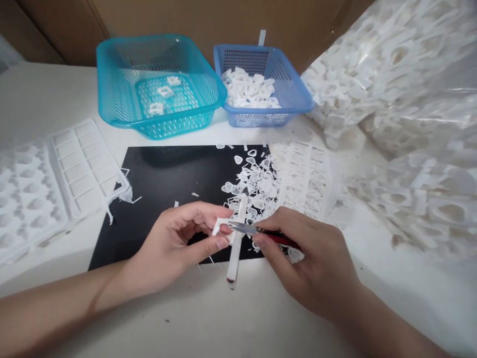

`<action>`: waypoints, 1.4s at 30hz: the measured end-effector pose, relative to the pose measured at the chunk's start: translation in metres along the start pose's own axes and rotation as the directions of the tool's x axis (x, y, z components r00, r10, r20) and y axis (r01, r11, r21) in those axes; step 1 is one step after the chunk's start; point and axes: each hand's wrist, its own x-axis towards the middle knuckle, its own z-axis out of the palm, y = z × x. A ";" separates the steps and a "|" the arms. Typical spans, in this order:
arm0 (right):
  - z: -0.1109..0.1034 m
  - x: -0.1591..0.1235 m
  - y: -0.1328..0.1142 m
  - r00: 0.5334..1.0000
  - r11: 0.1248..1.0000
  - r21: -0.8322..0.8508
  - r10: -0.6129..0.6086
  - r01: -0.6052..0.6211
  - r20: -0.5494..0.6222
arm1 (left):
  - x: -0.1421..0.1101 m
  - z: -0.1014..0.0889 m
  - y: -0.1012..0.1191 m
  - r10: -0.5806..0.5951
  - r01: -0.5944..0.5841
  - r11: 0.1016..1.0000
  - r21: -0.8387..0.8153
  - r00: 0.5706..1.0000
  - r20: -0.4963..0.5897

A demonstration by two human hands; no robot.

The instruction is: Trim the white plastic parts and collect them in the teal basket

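Note:
My left hand (182, 238) pinches a small white plastic part (222, 224) between thumb and fingers, above the black mat (167, 179). In my right hand (313, 253) is a craft knife (278, 235) with a dark and red handle. Its metal blade reaches to the white part and seems to touch it. Beneath the two hands lies a white stick-like tool (235, 253) with a dark pointed tip, partly hidden by the part and the blade. A heap of white plastic scraps (261, 184) covers the mat's right side.
A teal basket (160, 124) holds 3 white parts. Beside it, a blue basket (268, 119) contains many similar pieces. White molded trays (76, 164) lie at left. Clear bags full of white parts (391, 74) bulge along the right. Cardboard (208, 20) stands behind.

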 end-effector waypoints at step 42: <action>-0.001 0.010 0.005 0.914 0.888 0.268 0.306 -0.375 0.265 | 0.007 0.000 0.004 -0.116 0.112 0.992 0.051 0.990 0.075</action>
